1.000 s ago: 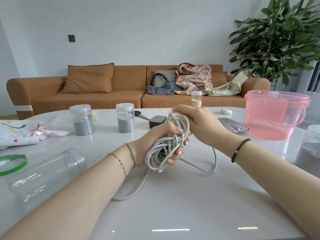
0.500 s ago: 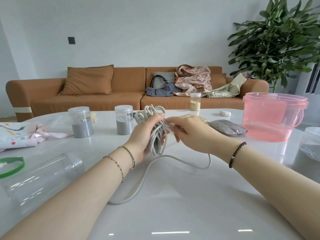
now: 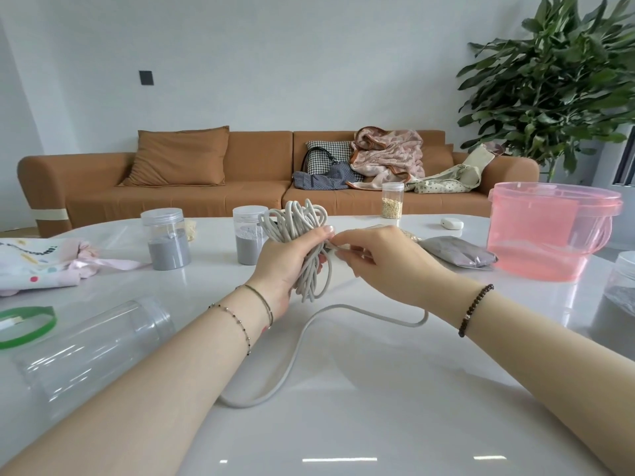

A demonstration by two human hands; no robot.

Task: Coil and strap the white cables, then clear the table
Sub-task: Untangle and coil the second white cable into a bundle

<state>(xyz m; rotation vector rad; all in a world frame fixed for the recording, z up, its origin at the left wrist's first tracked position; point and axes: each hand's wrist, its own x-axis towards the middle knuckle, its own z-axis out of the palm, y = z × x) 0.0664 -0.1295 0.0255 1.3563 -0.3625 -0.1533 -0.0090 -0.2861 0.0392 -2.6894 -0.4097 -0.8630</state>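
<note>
Above the middle of the white table, the left hand holds a bundle of white cable upright, its fingers curled round the middle of the loops. Just right of it, the right hand pinches one strand between thumb and fingertips where it leaves the bundle. A loose tail of the same cable drops under the right wrist, lies across the tabletop and bends back toward the near left forearm.

Behind the bundle stands a grey-powder jar, partly hidden by the loops, and a second grey-powder jar stands further left. A small grain jar sits at the far edge. A grey pouch lies just beyond the right hand, beside a pink bucket. At the near left, a clear cylinder lies on its side near a green ring, with a patterned cloth beyond them. Another jar is cut off at the right edge.

The tabletop is glossy and shows reflections. Past it, a brown sofa carrying a cushion and heaped bags lines a pale wall, and a leafy plant fills the far right corner.
</note>
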